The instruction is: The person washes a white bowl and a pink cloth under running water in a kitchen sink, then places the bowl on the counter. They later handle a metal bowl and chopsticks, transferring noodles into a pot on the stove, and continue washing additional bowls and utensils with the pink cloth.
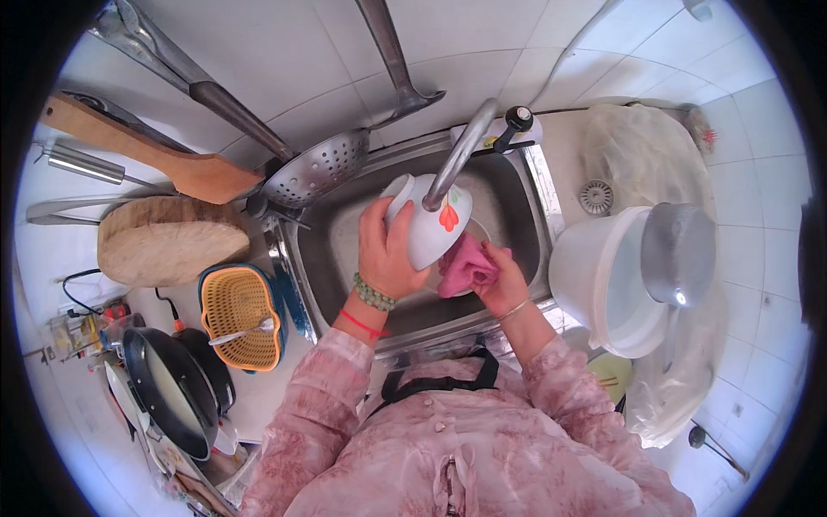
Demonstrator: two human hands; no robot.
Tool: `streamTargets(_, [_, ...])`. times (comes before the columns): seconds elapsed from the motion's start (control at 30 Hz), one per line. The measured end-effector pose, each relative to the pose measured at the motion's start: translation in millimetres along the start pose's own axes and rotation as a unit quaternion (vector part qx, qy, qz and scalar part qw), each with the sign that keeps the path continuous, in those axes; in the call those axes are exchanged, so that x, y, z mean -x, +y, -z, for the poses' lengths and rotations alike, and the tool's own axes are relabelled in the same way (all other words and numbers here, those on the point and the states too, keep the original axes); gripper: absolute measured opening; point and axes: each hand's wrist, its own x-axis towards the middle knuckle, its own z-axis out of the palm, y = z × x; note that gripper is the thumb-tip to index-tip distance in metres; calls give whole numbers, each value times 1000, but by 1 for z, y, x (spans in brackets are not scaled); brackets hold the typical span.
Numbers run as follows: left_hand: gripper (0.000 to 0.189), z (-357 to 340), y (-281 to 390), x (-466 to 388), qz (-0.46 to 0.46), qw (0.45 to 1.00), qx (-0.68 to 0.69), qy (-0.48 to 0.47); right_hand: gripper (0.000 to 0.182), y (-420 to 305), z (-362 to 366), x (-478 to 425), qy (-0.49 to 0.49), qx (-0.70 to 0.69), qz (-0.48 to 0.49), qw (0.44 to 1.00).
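Over the stainless steel sink (336, 239), my left hand (387, 252) grips a white bowl (429, 232) tilted on its side, its outer wall with a red flower print facing up. My right hand (504, 281) holds a bunched pink cloth (468, 265) close against the bowl's lower right side. Beneath the cloth, part of another pale round dish (479, 229) shows in the basin, mostly hidden. The faucet spout (462, 155) arches over the bowl and covers a bit of it. I cannot tell whether water is running.
Left of the sink are a yellow strainer basket (239, 310) holding a spoon, a thick wooden chopping board (171, 242) and a frying pan (171, 391). A perforated skimmer (320, 168) hangs at the sink's back left. On the right stands a white bucket (585, 278) with a metal ladle (678, 255).
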Motion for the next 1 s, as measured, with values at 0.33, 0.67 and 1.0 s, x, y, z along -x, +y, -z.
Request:
streamTargets(0.33, [57,-26,-15,18,475,681,536,155,41,-15,-2,19,-109,2,62,992])
streamTargets(0.67, [46,-42,-27,41,551,532,638,83,48,-39,-71,58,-96,181,256,945])
streamTargets(1.0, [42,-44,-8,50,539,569,616,78,43,-4,-75,-15,-124,791,443,402])
